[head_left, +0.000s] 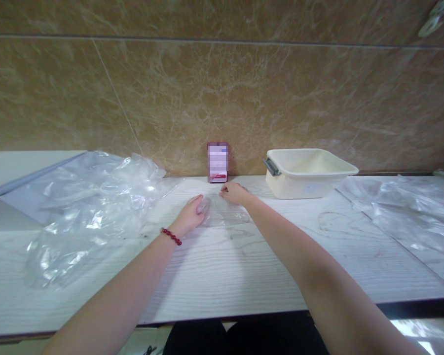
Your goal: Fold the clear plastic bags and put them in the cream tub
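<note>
Cream plastic forms a rectangular tub at the back of a white wood-grain table, right of centre, with a grey handle on its left end; its far inner wall shows bare, but its floor is hidden. At far left, a pale box-like container is partly covered by a heap of crumpled clear plastic that spreads onto the tabletop; whether any lies inside cannot be told. More clear plastic sheeting lies at far right.

Between the person's two hands, a small clear bag lies nearly flat on the table. The left hand, below a red bead bracelet, has thumb and fingers closed around the bag's bunched left end. The right hand is curled, its fingertips pinching the bag's far edge. Just beyond, a phone leans upright against the brown marbled wall.
</note>
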`<state>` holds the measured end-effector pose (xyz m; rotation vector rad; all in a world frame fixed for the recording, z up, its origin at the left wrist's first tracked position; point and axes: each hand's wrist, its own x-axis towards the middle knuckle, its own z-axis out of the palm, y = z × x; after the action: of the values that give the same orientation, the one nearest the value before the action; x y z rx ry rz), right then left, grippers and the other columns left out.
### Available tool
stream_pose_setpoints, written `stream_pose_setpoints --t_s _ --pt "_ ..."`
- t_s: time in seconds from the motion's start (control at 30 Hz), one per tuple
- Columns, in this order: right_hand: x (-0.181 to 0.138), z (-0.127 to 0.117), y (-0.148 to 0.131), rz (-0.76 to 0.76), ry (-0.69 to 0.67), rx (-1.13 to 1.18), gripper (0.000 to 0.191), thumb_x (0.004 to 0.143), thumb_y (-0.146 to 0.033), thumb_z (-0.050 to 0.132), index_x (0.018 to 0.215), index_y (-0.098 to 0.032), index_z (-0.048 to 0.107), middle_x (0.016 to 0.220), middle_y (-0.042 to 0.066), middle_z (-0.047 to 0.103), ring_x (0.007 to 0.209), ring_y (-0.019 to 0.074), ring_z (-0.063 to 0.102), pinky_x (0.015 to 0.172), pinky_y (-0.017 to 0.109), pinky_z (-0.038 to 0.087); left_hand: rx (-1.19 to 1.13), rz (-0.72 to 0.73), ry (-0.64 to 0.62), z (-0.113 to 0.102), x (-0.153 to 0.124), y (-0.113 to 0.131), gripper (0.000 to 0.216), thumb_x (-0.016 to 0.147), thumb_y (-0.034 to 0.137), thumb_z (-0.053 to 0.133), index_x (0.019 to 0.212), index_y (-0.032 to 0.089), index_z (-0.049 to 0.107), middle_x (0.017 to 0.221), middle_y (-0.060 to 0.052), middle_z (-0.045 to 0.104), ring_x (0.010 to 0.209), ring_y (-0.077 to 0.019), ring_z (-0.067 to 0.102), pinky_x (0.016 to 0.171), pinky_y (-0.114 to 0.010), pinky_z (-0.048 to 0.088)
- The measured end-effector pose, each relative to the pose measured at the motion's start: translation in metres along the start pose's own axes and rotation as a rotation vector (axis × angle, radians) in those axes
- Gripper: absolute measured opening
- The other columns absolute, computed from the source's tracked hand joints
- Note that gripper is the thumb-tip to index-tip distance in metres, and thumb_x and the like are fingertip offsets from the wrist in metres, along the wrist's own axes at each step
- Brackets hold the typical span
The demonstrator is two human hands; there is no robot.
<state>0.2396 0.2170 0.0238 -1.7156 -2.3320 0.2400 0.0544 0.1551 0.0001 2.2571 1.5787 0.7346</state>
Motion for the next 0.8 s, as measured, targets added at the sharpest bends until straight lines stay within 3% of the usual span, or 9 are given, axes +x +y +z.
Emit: stream_pose_setpoints --t_s 0.23,0.43,0.6,0.8 --pt "0.005 0.007 0.003 -0.033 -0.082 -0.002 0.018 0.074 -0.031 0.048 0.079 -0.021 0.063 0.083 0.003 0.063 0.076 0.0137 0.056 0.066 0.021 0.04 0.116 0.079 0.02 0.004 -0.004 0.004 0.041 0.071 0.013 0.041 0.11 0.006 0.048 0.12 -0.016 0.041 0.112 -0.0211 0.037 0.096 -0.031 0.027" --pt "0.0 0.01 -0.004 -0.008 -0.017 -0.03 0.023 0.078 -0.028 0.042 0.088 -0.017 0.06 0.092 0.01 0.059 0.083 0.0184 0.055 0.07 0.026 0.039 0.155 0.095 -0.015 0.005 -0.008 0.009 0.045 0.071 0.04 0.048 0.105 0.01 0.052 0.123 -0.014 0.038 0.115 -0.0251 0.033 0.096 -0.035 0.027" --pt "0.003 0.014 -0.003 -0.069 0.05 0.008 0.021 0.081 -0.025 0.039 0.094 -0.016 0.053 0.094 0.008 0.056 0.084 0.0149 0.051 0.072 0.024 0.036 0.169 0.096 -0.033 0.004 -0.009 0.011 0.046 0.072 0.042 0.046 0.105 0.01 0.052 0.123 -0.015 0.038 0.114 -0.025 0.033 0.096 -0.033 0.026" --pt "0.007 0.019 0.004 -0.149 0.172 0.121 0.021 0.074 -0.021 0.05 0.095 -0.017 0.049 0.096 0.004 0.053 0.085 0.0106 0.047 0.075 0.022 0.033 0.193 0.071 -0.038 0.005 -0.01 0.011 0.052 0.071 0.044 0.045 0.107 0.007 0.051 0.122 -0.018 0.037 0.115 -0.027 0.032 0.096 -0.034 0.025"
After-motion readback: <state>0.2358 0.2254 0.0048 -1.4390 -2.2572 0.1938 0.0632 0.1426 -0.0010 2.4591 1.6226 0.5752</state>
